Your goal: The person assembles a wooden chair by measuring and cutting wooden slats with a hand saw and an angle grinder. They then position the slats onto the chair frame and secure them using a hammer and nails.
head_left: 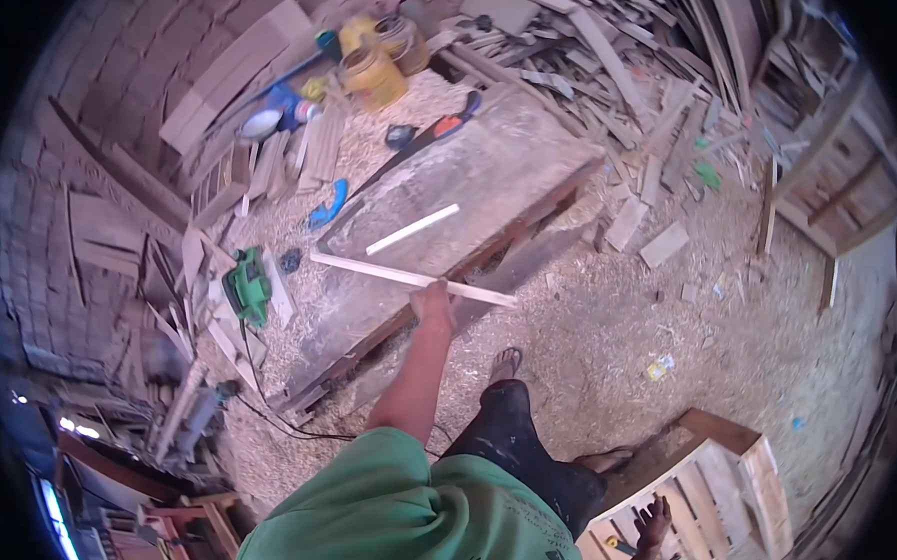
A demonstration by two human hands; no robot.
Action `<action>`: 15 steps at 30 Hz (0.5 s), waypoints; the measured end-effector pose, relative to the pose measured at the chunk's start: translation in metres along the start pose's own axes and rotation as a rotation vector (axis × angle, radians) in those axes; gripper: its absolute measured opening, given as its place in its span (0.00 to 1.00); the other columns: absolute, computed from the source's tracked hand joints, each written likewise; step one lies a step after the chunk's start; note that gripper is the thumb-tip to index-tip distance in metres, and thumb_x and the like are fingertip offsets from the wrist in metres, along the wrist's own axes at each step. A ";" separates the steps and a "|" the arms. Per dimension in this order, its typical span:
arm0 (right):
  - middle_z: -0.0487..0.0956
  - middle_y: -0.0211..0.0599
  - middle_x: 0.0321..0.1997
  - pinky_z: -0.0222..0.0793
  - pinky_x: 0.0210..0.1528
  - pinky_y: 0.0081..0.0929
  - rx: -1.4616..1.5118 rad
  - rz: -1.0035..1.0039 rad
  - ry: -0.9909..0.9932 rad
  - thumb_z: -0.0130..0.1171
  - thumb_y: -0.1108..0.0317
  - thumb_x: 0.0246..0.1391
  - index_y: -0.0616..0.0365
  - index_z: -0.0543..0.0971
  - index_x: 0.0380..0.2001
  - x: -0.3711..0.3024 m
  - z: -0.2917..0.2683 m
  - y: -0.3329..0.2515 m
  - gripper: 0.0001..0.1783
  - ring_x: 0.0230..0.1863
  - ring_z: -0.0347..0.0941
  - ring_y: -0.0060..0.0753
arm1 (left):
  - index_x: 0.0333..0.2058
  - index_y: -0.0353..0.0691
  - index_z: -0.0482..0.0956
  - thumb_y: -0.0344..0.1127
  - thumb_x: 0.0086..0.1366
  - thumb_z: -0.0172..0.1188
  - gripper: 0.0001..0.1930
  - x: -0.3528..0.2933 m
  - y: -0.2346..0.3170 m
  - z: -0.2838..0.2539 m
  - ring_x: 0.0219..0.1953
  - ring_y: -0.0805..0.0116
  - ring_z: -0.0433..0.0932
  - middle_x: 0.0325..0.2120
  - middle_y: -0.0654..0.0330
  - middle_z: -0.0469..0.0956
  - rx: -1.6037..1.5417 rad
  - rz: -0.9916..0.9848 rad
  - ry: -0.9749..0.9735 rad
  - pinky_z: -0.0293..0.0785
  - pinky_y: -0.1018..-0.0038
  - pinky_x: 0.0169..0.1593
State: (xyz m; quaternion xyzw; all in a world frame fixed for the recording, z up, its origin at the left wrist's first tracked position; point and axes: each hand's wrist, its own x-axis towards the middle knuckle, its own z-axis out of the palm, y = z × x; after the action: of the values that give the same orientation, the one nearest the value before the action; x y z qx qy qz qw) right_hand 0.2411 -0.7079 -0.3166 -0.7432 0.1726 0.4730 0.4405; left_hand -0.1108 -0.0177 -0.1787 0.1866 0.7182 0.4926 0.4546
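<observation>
My left hand (432, 303) is closed around a long pale wooden strip (373, 270), which lies slantwise over the low workbench (518, 142) with one end reaching past the bench's near edge. A shorter pale strip (413, 229) rests on the bench top beyond it. At the lower right, my right hand (654, 521) has its fingers apart and holds nothing that I can see. It hovers over a slatted wooden frame (760, 467). Beside that hand, a tool with a yellow part (616, 542) shows among the slats; its kind is unclear.
A green power planer (249, 287) with a black cord sits left of the bench, near a blue curved piece (328, 205). Yellow containers (374, 78) stand behind. Scrap wood (609, 63) is heaped at the back right. Shavings cover the floor (611, 343).
</observation>
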 end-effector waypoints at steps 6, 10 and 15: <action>0.80 0.36 0.55 0.77 0.52 0.48 -0.109 -0.066 -0.085 0.60 0.41 0.68 0.47 0.77 0.59 -0.055 0.105 -0.060 0.27 0.55 0.79 0.42 | 0.48 0.30 0.78 0.27 0.65 0.70 0.15 0.159 -0.020 0.001 0.37 0.59 0.84 0.41 0.49 0.81 -0.269 -0.096 0.003 0.90 0.62 0.38; 0.81 0.38 0.50 0.79 0.41 0.44 -0.181 0.092 -0.189 0.64 0.45 0.70 0.50 0.73 0.71 -0.102 0.192 -0.069 0.34 0.47 0.83 0.41 | 0.48 0.32 0.79 0.32 0.64 0.73 0.18 0.207 -0.026 -0.018 0.32 0.61 0.84 0.37 0.51 0.82 -0.055 -0.132 -0.085 0.87 0.66 0.33; 0.85 0.45 0.54 0.83 0.43 0.39 -0.361 0.047 -0.308 0.67 0.51 0.70 0.56 0.72 0.73 -0.113 0.201 -0.086 0.35 0.45 0.86 0.45 | 0.49 0.33 0.79 0.42 0.65 0.76 0.22 0.137 0.013 -0.012 0.29 0.62 0.83 0.35 0.54 0.81 0.058 -0.202 -0.253 0.88 0.67 0.33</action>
State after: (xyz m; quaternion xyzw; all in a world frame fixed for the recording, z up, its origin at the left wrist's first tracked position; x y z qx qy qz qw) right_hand 0.1327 -0.5140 -0.2104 -0.7248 0.0335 0.6141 0.3106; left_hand -0.1937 0.0793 -0.2306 0.1872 0.6844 0.3960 0.5828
